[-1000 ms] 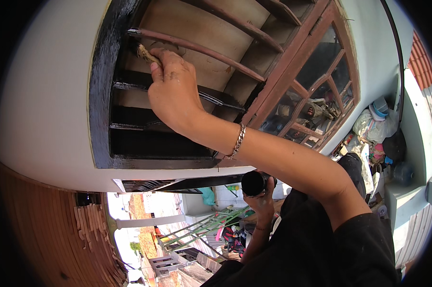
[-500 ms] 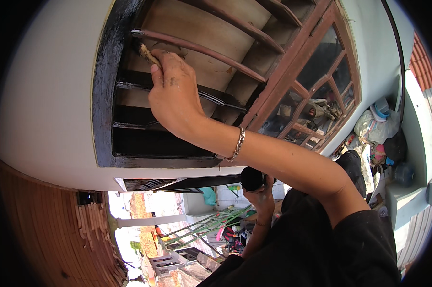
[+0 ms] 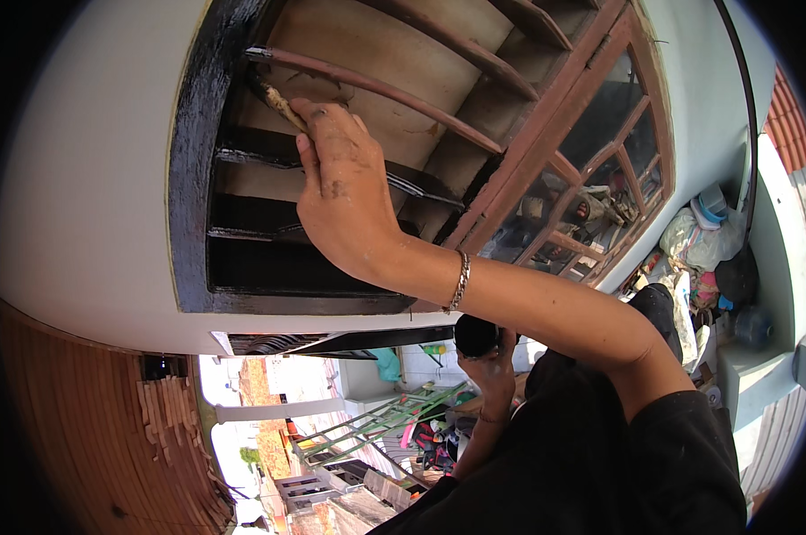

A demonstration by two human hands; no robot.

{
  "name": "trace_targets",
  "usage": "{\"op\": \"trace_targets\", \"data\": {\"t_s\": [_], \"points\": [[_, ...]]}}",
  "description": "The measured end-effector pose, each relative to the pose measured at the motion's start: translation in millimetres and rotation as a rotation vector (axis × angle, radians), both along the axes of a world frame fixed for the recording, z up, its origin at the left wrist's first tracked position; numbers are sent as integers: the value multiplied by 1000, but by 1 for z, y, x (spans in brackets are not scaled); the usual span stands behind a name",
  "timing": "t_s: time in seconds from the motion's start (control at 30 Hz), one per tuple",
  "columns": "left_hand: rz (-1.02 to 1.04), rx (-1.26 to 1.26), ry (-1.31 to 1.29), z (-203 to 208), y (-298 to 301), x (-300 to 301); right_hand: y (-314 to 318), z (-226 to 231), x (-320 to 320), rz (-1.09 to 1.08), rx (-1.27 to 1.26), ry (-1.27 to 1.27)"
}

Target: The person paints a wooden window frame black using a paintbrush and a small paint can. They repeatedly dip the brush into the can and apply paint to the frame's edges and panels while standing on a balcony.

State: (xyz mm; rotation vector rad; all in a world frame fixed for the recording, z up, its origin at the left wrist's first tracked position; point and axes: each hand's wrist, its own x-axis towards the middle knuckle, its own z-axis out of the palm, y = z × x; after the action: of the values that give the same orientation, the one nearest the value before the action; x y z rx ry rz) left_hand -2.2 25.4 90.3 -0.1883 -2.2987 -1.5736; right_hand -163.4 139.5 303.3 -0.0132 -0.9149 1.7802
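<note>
Pale wall [image 3: 91,196] surrounds a black-coated frame [image 3: 195,160] whose inside carries several slats, the lower ones dark and glossy, while the next one up, a reddish-brown slat [image 3: 376,92], is dark only at its left end; a brown glass-paned window [image 3: 604,116] adjoins on the right. Your right hand [image 3: 336,160] reaches up into the frame with its fingers pinched around the brush [image 3: 283,107], thumb on the near side and the others folded over the far side. That brush should feel light, with a stiff handle and a soft, bending tip; its handle looks smeared, so it may turn slippery, and the bare part just behind the bristles is probably the surest place to hold. It lies slantwise beyond your fingertips, pointing up and left, the dark tip just under the left end of the reddish-brown slat; whether it touches there, you cannot tell. Lower down, your left hand [image 3: 494,374] is wrapped around a black pot [image 3: 477,337], though some of its fingers are hidden. Treat that as rigid, moderately light and liable to spill if it holds liquid, best cupped around its side, below the rim.
</note>
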Motion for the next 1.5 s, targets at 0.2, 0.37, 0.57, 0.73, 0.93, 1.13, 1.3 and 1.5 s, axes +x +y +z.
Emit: {"op": "trace_targets", "data": {"t_s": [0.2,0.37,0.57,0.73,0.93,1.13,1.3,1.5], "points": [[2,27,-21,-4,0,-4,-3,4,-23,-71,63,-131],[-4,-24,-19,-7,-6,-4,3,13,-16,-106,67,-55],[-7,-68,-58,-4,-8,-2,-8,-10,-15,-73,83,-96],[-1,-102,-19,-10,-16,-5,-5,9,-19,-231,97,-41],[14,57,-80,-15,-18,2,-16,-16,-6,-160,125,-87],[11,-153,-35,-8,-17,-1,2,2,-14,-289,144,-29],[44,-44,-100,-18,-28,2,1,-22,7,-152,102,-56],[2,-45,-82,-8,-21,-2,7,9,-26,412,-135,-213]]}}
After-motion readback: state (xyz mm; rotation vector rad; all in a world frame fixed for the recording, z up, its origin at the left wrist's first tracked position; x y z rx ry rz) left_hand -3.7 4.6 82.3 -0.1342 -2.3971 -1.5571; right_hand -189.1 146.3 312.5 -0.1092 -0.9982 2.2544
